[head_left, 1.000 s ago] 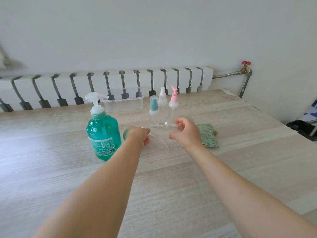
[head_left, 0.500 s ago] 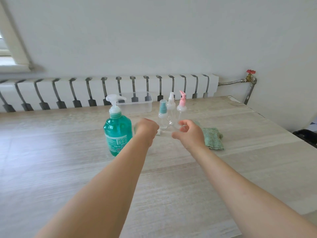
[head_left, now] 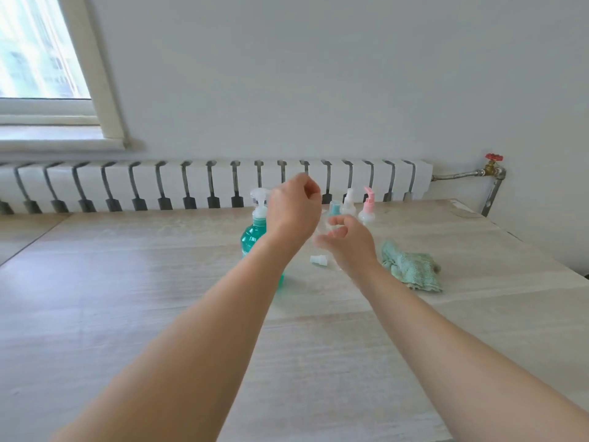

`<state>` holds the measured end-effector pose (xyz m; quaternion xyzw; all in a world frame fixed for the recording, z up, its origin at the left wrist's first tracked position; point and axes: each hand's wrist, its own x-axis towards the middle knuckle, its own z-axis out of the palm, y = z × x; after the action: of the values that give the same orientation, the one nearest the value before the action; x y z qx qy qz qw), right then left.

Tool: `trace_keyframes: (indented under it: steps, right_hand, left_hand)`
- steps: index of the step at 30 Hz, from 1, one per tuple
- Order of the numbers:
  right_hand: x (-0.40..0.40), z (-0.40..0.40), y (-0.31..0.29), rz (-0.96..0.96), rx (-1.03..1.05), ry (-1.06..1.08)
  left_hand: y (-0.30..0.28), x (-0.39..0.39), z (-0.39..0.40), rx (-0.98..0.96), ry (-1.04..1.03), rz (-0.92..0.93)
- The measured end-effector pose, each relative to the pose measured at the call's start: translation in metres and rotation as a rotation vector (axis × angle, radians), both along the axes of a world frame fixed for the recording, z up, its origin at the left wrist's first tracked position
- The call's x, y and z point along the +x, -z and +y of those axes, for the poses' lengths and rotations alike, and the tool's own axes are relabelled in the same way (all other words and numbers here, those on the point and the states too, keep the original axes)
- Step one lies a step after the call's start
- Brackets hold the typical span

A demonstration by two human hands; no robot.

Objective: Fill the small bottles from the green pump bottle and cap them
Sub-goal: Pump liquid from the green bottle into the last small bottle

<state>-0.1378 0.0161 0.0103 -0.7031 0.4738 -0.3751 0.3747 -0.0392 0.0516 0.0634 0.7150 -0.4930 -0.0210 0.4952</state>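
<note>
Small bottles [head_left: 349,205] stand in a cluster right of frame centre, at the back of the counter [head_left: 127,282], still wearing teal, white and pink tops. Green pump bottle [head_left: 255,231] sits just left of centre, half hidden by the left hand [head_left: 293,208], whose fingers are curled in above it; whether they pinch anything, I cannot tell. Right hand [head_left: 347,244] hovers with fingers curved around what looks like a clear bottle, too blurred to confirm. A white cap [head_left: 318,260] lies loose on the counter, likely taken off for filling. Green cloth [head_left: 411,266] waits to the right, probably for drips
</note>
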Motion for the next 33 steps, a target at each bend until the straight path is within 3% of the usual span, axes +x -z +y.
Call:
trace_keyframes:
  steps: [4,7,13,24,33]
  right_hand:
    - [0.009,0.004,-0.007,0.005,-0.031,-0.046]
    - [0.016,0.003,-0.011,0.029,-0.033,-0.087]
    - [0.025,-0.002,-0.015,0.033,-0.021,-0.115]
    - [0.031,-0.003,-0.023,0.014,-0.058,-0.139]
    - [0.033,-0.002,-0.028,-0.016,-0.064,-0.164]
  left_hand:
    - [-0.015,0.023,0.004,-0.107,-0.129,-0.074]
    - [-0.022,0.048,0.003,-0.074,-0.218,-0.060]
    - [-0.025,0.077,-0.002,0.190,-0.215,0.235]
    - [-0.026,0.072,-0.017,0.377,0.033,0.383]
    - [-0.020,0.078,-0.022,0.349,0.082,0.459]
